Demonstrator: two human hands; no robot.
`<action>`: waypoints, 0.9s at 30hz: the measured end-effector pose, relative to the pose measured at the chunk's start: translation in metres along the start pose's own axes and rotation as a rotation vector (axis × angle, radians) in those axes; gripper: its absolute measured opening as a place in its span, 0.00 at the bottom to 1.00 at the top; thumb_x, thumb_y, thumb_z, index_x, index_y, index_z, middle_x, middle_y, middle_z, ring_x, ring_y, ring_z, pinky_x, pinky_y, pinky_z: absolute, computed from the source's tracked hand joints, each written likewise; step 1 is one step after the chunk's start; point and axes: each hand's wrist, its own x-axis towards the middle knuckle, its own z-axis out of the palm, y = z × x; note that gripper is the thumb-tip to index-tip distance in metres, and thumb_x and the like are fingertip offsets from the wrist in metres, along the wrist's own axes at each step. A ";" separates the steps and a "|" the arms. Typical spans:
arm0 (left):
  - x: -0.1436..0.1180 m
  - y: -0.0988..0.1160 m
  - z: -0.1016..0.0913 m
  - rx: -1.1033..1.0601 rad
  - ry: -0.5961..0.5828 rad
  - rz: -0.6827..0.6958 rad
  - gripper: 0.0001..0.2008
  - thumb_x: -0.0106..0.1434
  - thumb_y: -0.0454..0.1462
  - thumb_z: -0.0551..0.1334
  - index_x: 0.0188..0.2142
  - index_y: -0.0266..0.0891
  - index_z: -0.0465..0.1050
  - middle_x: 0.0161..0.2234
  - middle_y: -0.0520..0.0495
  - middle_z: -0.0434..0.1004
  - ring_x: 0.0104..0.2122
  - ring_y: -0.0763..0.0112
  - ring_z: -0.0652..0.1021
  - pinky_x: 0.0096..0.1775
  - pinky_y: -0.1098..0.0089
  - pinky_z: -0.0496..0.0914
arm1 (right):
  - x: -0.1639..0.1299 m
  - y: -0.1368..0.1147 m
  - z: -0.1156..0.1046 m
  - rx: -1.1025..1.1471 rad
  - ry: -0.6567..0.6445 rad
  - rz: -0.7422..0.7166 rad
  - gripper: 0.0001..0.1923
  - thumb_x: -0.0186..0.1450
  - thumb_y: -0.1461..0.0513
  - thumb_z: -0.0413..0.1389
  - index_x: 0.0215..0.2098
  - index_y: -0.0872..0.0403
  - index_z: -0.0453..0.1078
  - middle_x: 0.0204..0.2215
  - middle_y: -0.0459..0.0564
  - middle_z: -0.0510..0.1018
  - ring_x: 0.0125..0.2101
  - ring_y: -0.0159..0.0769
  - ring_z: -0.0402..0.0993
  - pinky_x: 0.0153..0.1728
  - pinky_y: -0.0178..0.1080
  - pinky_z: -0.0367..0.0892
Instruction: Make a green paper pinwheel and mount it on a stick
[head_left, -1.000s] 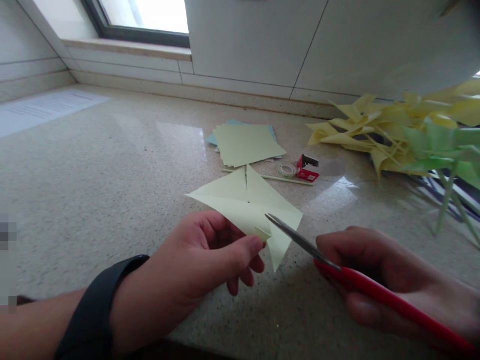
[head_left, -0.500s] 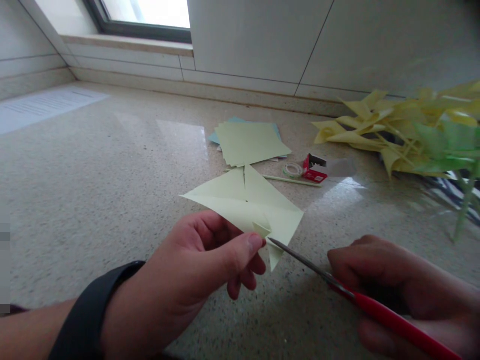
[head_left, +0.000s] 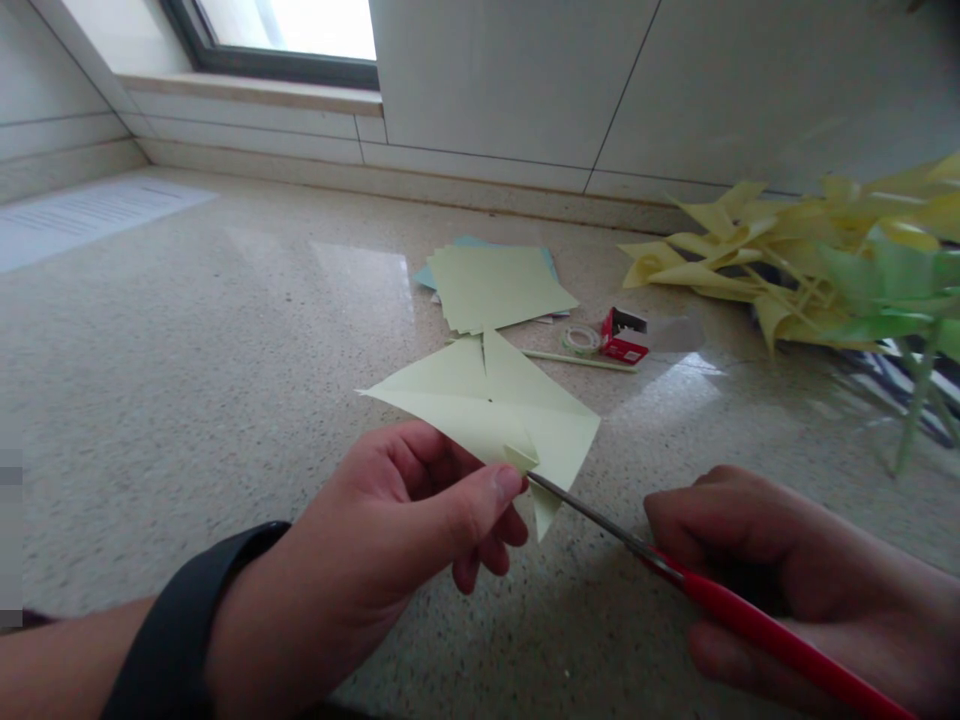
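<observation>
The right hand (head_left: 802,570) has its fingers closed around the red-handled scissors (head_left: 709,590), their tip by the left thumb. The left hand (head_left: 412,520) (a black band (head_left: 176,620) circles its wrist) pinches a slit, pale green sheet (head_left: 517,385) above the counter (head_left: 225,400). Beyond lie a stick (head_left: 585,360), a tape roll (head_left: 568,344) beside a red box (head_left: 619,349), stacked paper (head_left: 502,285) and, rightward, yellow pinwheels (head_left: 712,278).

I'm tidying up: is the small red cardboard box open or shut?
Open. The small red cardboard box shows its dark interior through an uncovered side.
</observation>
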 end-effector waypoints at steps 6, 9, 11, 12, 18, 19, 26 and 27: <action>0.000 0.000 0.001 0.013 0.019 -0.001 0.08 0.63 0.37 0.70 0.28 0.38 0.79 0.23 0.53 0.78 0.21 0.81 0.73 0.23 0.83 0.66 | -0.002 0.002 0.000 -0.011 0.005 -0.004 0.17 0.60 0.48 0.62 0.25 0.50 0.67 0.24 0.45 0.68 0.24 0.32 0.63 0.21 0.33 0.62; -0.001 0.001 0.001 0.024 0.026 0.002 0.08 0.63 0.38 0.70 0.28 0.38 0.79 0.23 0.53 0.78 0.21 0.80 0.73 0.23 0.82 0.66 | -0.003 0.001 0.000 -0.017 0.011 -0.012 0.17 0.60 0.49 0.62 0.24 0.51 0.67 0.24 0.45 0.68 0.24 0.32 0.63 0.21 0.32 0.62; -0.002 0.001 0.001 0.030 0.033 0.002 0.09 0.62 0.39 0.70 0.28 0.38 0.78 0.23 0.53 0.78 0.21 0.80 0.73 0.22 0.82 0.65 | -0.003 0.000 0.000 0.004 0.000 -0.014 0.18 0.60 0.48 0.63 0.24 0.51 0.67 0.22 0.44 0.68 0.23 0.32 0.62 0.20 0.32 0.61; -0.002 0.001 0.002 0.031 0.037 0.002 0.09 0.62 0.39 0.70 0.28 0.38 0.78 0.23 0.52 0.78 0.21 0.80 0.73 0.22 0.82 0.65 | -0.003 -0.001 0.000 0.020 -0.005 -0.013 0.18 0.60 0.48 0.63 0.24 0.51 0.67 0.22 0.44 0.68 0.22 0.31 0.62 0.19 0.32 0.61; -0.001 0.001 0.001 0.037 0.036 0.008 0.09 0.63 0.38 0.70 0.28 0.37 0.78 0.23 0.53 0.78 0.21 0.81 0.73 0.22 0.82 0.65 | -0.003 -0.001 0.001 0.035 0.025 -0.028 0.17 0.58 0.50 0.65 0.24 0.51 0.68 0.22 0.44 0.68 0.22 0.32 0.63 0.19 0.32 0.61; -0.001 0.000 0.001 0.042 0.040 0.008 0.09 0.63 0.38 0.70 0.28 0.37 0.78 0.23 0.53 0.78 0.21 0.81 0.73 0.22 0.82 0.65 | -0.003 0.000 0.001 0.024 0.028 -0.029 0.17 0.59 0.50 0.65 0.24 0.51 0.67 0.22 0.44 0.68 0.22 0.32 0.63 0.20 0.32 0.61; -0.001 0.001 0.002 0.052 0.046 0.013 0.09 0.62 0.39 0.70 0.28 0.37 0.78 0.23 0.52 0.77 0.20 0.80 0.72 0.22 0.81 0.64 | -0.005 0.001 0.002 -0.023 0.014 -0.009 0.19 0.60 0.47 0.62 0.23 0.51 0.67 0.23 0.45 0.68 0.23 0.32 0.63 0.21 0.33 0.62; -0.001 0.001 0.003 0.050 0.047 0.015 0.09 0.62 0.39 0.70 0.28 0.37 0.78 0.23 0.52 0.77 0.20 0.80 0.72 0.22 0.81 0.64 | -0.005 0.000 0.002 -0.020 0.025 -0.006 0.19 0.59 0.47 0.62 0.23 0.51 0.67 0.23 0.45 0.68 0.23 0.32 0.64 0.21 0.33 0.62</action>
